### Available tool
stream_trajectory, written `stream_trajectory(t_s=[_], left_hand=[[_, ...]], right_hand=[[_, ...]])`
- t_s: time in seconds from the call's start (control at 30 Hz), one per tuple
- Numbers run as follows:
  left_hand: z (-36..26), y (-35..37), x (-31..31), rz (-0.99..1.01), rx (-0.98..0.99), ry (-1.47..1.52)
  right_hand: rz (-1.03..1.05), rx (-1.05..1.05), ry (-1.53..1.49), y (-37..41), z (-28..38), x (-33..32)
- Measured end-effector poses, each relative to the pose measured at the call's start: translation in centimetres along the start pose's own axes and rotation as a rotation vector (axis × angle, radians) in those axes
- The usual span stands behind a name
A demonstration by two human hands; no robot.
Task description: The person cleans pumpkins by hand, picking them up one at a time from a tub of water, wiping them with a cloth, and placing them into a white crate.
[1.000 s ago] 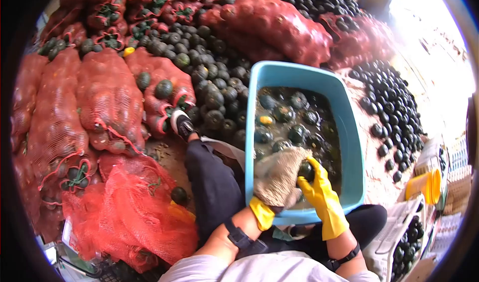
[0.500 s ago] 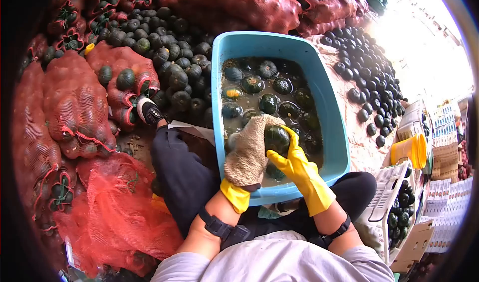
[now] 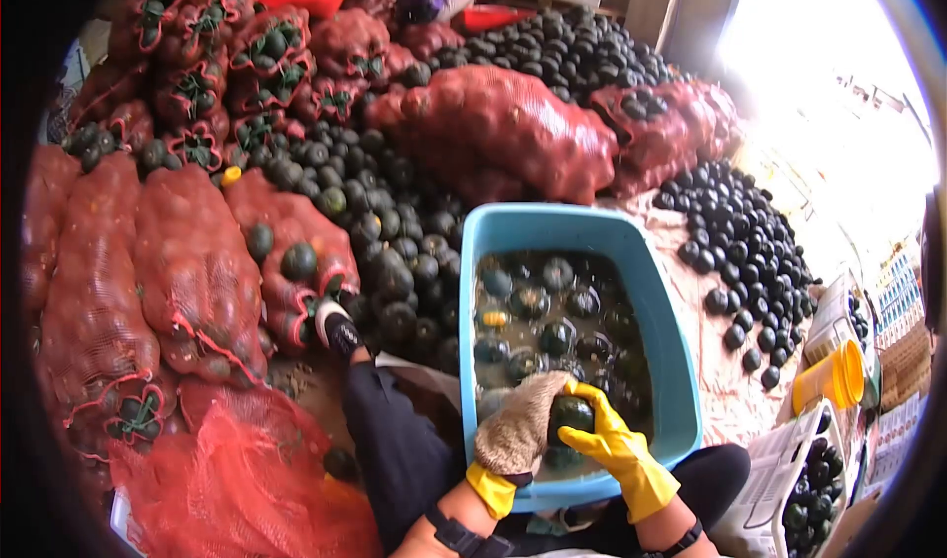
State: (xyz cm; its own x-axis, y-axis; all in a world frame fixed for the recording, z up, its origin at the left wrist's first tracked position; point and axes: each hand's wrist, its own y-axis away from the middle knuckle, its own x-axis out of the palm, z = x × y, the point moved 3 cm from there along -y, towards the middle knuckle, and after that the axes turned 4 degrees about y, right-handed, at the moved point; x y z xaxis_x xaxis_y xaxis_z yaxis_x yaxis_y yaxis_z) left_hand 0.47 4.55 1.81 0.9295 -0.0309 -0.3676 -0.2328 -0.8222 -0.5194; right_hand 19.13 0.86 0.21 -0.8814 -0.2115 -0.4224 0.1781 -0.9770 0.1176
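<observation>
A dark green kabocha squash (image 3: 570, 415) is held between my two hands, over the near part of a blue tub (image 3: 472, 292). My right hand (image 3: 619, 451), in a yellow rubber glove, grips it from the right, fingers over the top and thumb across the front. On the left side, my left hand (image 3: 523, 430) presses against it in a rough tan cloth mitt worn over a yellow glove. The mitt hides those fingers. Murky water in the tub holds several more squash (image 3: 555, 337), and a small yellow-orange patch (image 3: 493, 318) shows on one.
Red mesh sacks (image 3: 197, 272) full of squash lie to the left and behind the tub. Loose squash (image 3: 395, 282) are heaped at its left, with another pile (image 3: 740, 252) on the right. A yellow bucket (image 3: 831, 375) and a white crate (image 3: 774, 469) stand at right.
My view has tilted upward, so the tub and hands sit lower and further right in the picture, and more of the background shows. Both hands stay on the kabocha squash.
</observation>
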Motion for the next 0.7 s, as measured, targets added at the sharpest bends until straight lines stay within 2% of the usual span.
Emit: stream_trajectory(t_s=[0.03,0.07,0.1,0.17,0.23,0.27,0.3,0.33,0.37,0.4,0.43,0.47,0.5,0.57,0.6,0.63,0.67,0.7], left_hand=[[-1.1,-1.0,-1.0,0.071,-0.120,0.080],[-2.8,-1.5,-1.8,0.128,-0.291,0.094],[-2.7,-1.5,-1.3,0.062,-0.288,0.078],[-1.6,-1.1,0.9,0.008,-0.162,0.052],[0.6,-0.1,2.7,-0.036,-0.057,0.012],[1.7,-0.1,2.8,-0.059,0.000,-0.016],[2.4,-0.6,2.4,-0.084,0.062,-0.045],[1.8,-1.3,1.2,0.034,-0.098,0.151],[1.0,-1.3,0.7,0.017,-0.337,0.587],[0.9,-1.6,0.6,0.015,-0.518,0.879],[0.7,-1.3,0.7,0.013,-0.602,0.941],[0.6,-1.1,0.9,0.005,-0.688,1.002],[0.6,-0.8,0.7,-0.006,-0.642,0.843],[0.2,-0.9,1.4,0.009,-0.495,0.562],[-0.3,-1.1,2.3,0.028,-0.397,0.447],[-0.1,-0.5,3.0,0.013,-0.524,0.645],[0.0,0.1,3.8,-0.028,-0.656,0.837],[0.4,0.8,5.1,-0.138,-1.078,1.273]], right_hand=[[0.044,0.075,-0.446,0.0,-0.3,0.2],[-0.086,0.163,-0.671,-0.2,-0.6,1.2],[-0.212,0.253,-0.896,-0.5,-1.0,2.4],[-0.293,0.216,-0.761,-1.1,-2.8,2.9],[-0.154,0.266,0.132,-1.4,1.3,0.3],[-0.093,0.249,0.220,-1.5,1.4,-0.3],[-0.046,0.080,0.326,-1.0,2.8,-0.3],[-0.012,-0.023,0.236,-1.0,2.5,-0.6],[0.016,-0.098,0.136,0.1,1.9,-0.5],[0.130,0.266,-0.188,0.7,2.1,-0.8],[0.115,0.170,-0.739,0.5,0.7,0.4],[-0.061,0.183,-0.822,0.4,1.2,1.7],[-0.251,0.191,-0.905,0.0,1.8,3.1],[-0.437,0.029,-0.143,-1.1,-1.6,4.1],[-0.384,0.050,-0.078,-1.1,-2.1,4.3],[-0.328,0.085,-0.023,-0.9,-2.2,4.1],[-0.270,0.253,-0.092,0.2,-0.5,3.0],[-0.198,0.399,-0.172,1.4,0.9,1.6]])
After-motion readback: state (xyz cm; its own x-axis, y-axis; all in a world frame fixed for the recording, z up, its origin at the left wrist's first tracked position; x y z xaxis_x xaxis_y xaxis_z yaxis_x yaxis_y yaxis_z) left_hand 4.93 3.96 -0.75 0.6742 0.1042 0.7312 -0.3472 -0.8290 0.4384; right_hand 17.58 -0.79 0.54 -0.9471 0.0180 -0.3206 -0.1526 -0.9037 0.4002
